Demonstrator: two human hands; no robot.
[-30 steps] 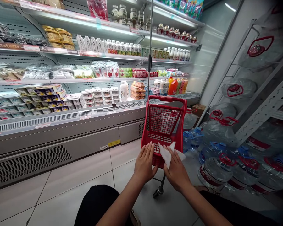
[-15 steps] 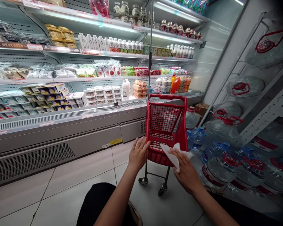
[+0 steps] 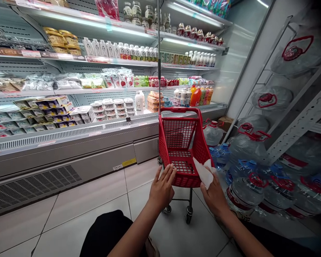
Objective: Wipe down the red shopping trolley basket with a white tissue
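"Well, what is the biggest thing in front of you?"

"From my remote post I see a long, lit refrigerated case point(image 3: 96, 150) filling the left and middle, stocked in neat rows, presumably so each product can be seen and reached"

"And next?"

"Large water bottles point(image 3: 246, 191) crowd the right; those on the floor probably sit low because of their weight. Near them, before the case, a small red cart point(image 3: 202, 150) stands upright"

"Where are the hands?"

"Both are at the cart's near end. The left hand point(image 3: 162, 187) is at the near left corner, fingers extended and slightly parted, with nothing visible in its grasp; perhaps it steadies the cart, though I cannot tell how firmly it presses. The right hand point(image 3: 214, 196) is at the near right side, fingers partly closed"

"On what?"

"A white tissue point(image 3: 204, 175), apparently against the cart's side, seemingly held so it lies between skin and plastic"
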